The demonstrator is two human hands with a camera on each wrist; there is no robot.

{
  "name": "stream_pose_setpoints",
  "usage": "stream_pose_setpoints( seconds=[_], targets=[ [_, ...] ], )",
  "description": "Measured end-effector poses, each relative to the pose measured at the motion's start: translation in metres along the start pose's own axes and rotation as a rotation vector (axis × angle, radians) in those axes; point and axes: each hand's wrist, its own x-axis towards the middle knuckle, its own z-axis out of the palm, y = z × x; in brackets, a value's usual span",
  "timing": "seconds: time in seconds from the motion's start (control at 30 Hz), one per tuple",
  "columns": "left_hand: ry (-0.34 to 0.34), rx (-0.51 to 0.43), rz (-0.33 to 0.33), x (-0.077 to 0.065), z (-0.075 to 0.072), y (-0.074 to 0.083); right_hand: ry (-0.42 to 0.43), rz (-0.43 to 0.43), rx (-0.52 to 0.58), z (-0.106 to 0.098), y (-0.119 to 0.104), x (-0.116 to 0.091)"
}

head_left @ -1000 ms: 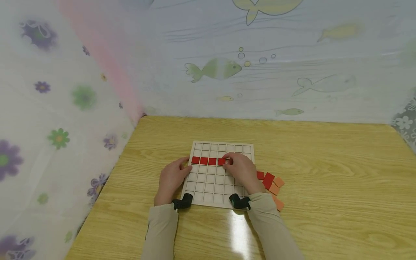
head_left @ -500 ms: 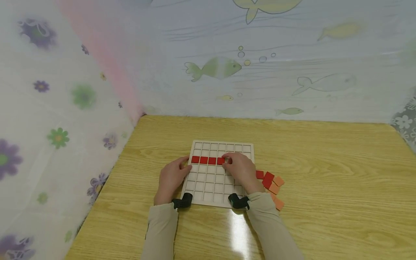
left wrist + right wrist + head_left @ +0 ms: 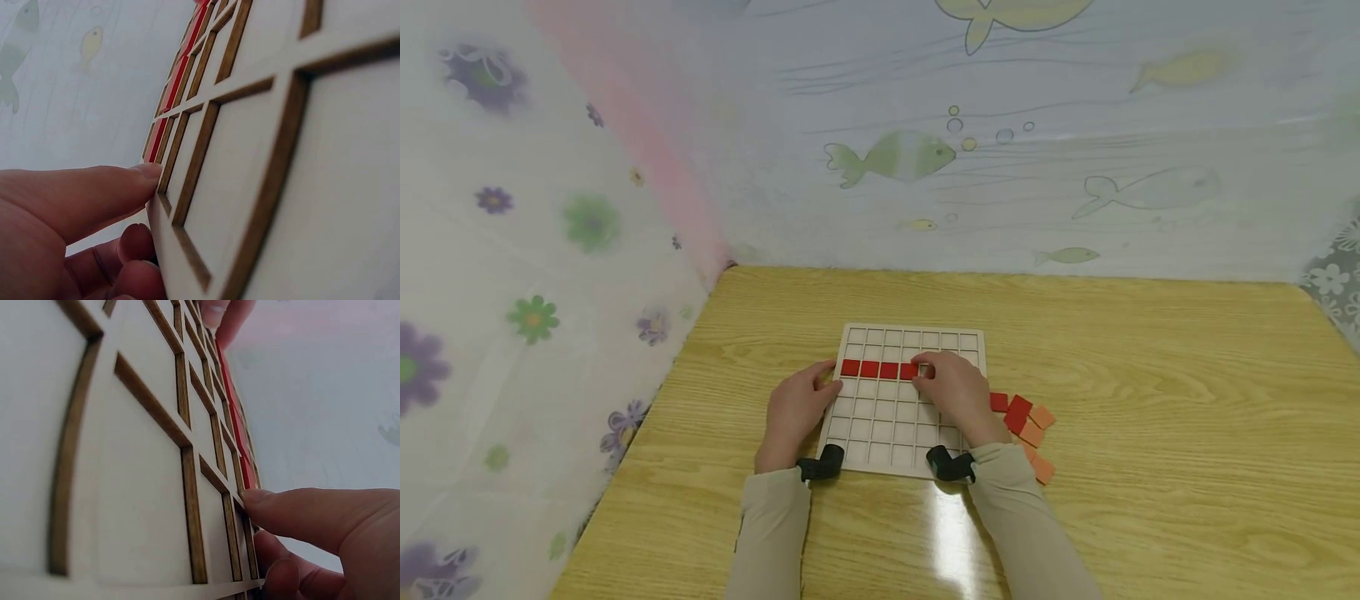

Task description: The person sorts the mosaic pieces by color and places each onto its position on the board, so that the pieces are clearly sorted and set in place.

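Note:
A pale wooden grid board (image 3: 883,410) lies on the table, with red square tiles (image 3: 869,369) side by side in its third row from the far edge. My right hand (image 3: 957,396) pinches the rightmost red tile (image 3: 907,372) of that row between thumb and fingers, at its cell. In the right wrist view the thumb (image 3: 306,512) is right at the end of the red tile row (image 3: 248,472). My left hand (image 3: 795,412) holds the board's left edge. The left wrist view shows its thumb (image 3: 106,194) on the rim and curled fingers (image 3: 134,275) beside the edge.
Loose red tiles (image 3: 1018,412) and orange tiles (image 3: 1032,433) lie right of the board, partly behind the right forearm. Dark camera mounts (image 3: 952,465) sit on both wrists. The wood-grain table (image 3: 1180,400) meets a fish-patterned curtain (image 3: 1022,200) at its far edge.
The rightmost red tile has shifted slightly left and now sits level with its row, still in the right hand's pinch. The left hand stays at the board's edge.

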Motion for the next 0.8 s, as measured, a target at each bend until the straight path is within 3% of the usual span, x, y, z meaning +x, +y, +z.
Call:
stream_pose_setpoints(
  seconds=[0.43, 0.8],
  targets=[
    [-0.001, -0.007, -0.007, 0.0, 0.0, 0.001, -0.024, -0.023, 0.029, -0.002, 0.002, -0.001],
    [-0.001, 0.005, -0.001, 0.0, 0.001, -0.001, -0.09, -0.104, 0.156, -0.012, 0.011, 0.0]
  ],
)
